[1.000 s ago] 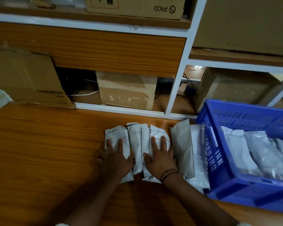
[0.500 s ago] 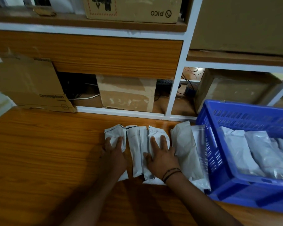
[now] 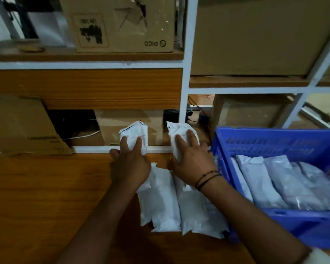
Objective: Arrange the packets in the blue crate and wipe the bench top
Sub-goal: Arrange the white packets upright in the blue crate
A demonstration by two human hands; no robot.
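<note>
Hands (both) now lifting 2 packets [image 3: 135, 136] off bench.

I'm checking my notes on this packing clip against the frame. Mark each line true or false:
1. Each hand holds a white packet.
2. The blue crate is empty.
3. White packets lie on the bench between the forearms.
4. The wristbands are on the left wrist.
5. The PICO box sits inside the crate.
1. True: the left hand grips one white packet and the right hand grips another.
2. False: the blue crate already holds several grey-white packets.
3. True: packets lie on the wooden bench.
4. False: the dark wristbands are on the right wrist.
5. False: the PICO box stands on a shelf above.
</note>
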